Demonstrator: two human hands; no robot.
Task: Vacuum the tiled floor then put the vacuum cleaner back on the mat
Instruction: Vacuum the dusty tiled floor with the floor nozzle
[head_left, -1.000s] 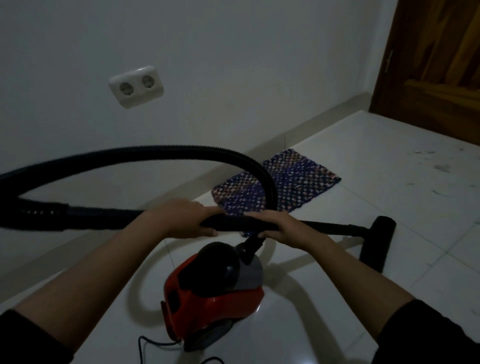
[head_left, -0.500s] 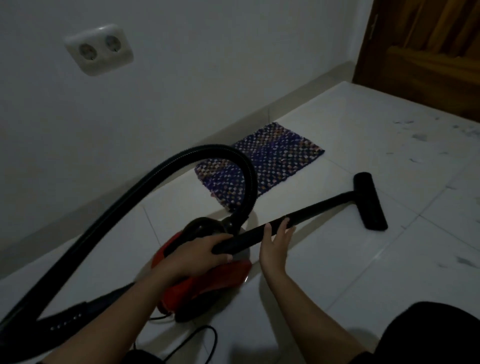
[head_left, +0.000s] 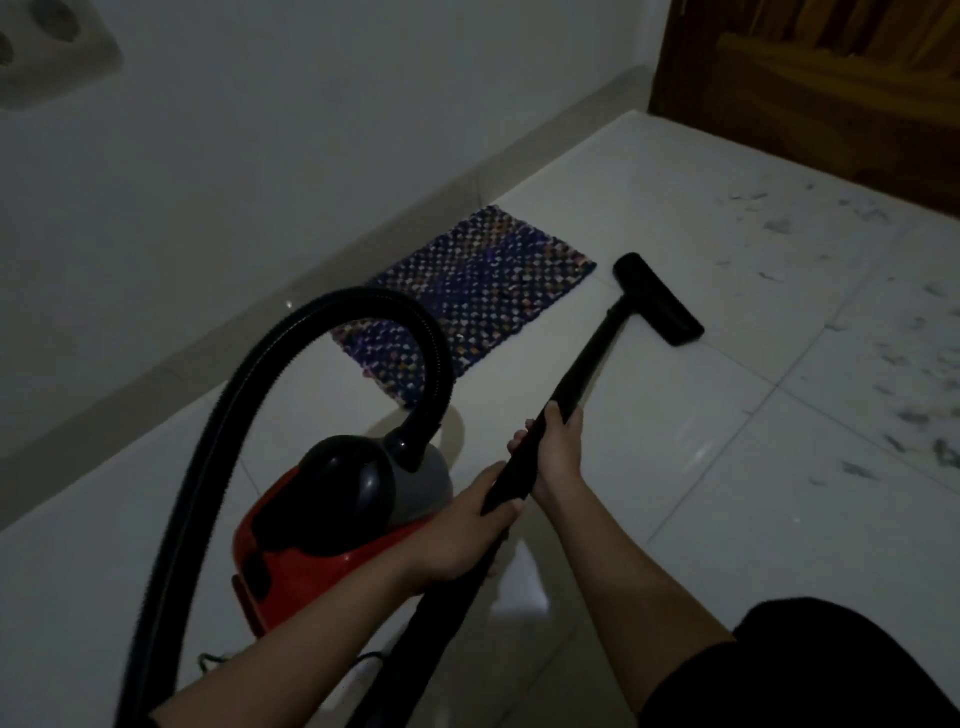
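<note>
Red and black, the vacuum cleaner (head_left: 332, 525) sits on the white tiled floor (head_left: 727, 545), on bare tile just short of the near corner of the purple woven mat (head_left: 478, 296). The mat lies along the skirting (head_left: 156, 389). From the front of the cleaner a ribbed black hose (head_left: 363, 304) arches up and loops down to the lower left edge of the view. The black wand (head_left: 587, 364) slants away to the floor head (head_left: 660, 299), which rests on the tile just beside the mat's right corner. The left hand (head_left: 457, 535) grips the wand at its near end, wrapped round it. The right hand (head_left: 558, 457) grips it just ahead, fingers (head_left: 519, 440) curled round the tube. Pale scraps of debris (head_left: 909, 364) lie scattered over the tiles to the right, apart from the floor head. A wooden door (head_left: 831, 93) fills the top right corner, and a double wall socket (head_left: 52, 57) shows at the upper left.
</note>
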